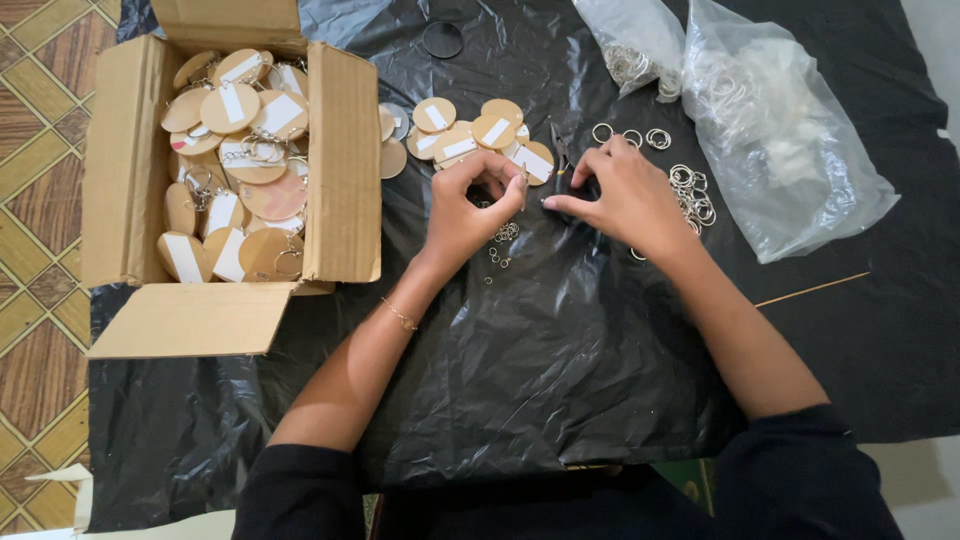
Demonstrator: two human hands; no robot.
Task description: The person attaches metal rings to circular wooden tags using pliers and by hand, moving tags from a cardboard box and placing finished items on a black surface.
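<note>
Both hands meet over the middle of the black sheet [560, 340]. The left hand [465, 210] is curled tight, fingertips pinched narrow on something too small to make out, perhaps one of the little rings [503, 238] scattered just below it. The right hand [625, 195] is closed round dark pliers [560, 150], whose tips poke out above the knuckles.

From that pair of hands: wooden discs [470, 132] lie just above, the box [125, 170] of finished discs sits well to the left, split rings [690, 190] spread just to the right, and the clear bags [770, 130] lie further right.

I'd worry about the pinched piece: if the pliers slip, it could spring away and vanish into the crinkled sheet. The pliers also work close to the left fingertips, so a slip might nip them. A wrist could sweep the loose rings.
</note>
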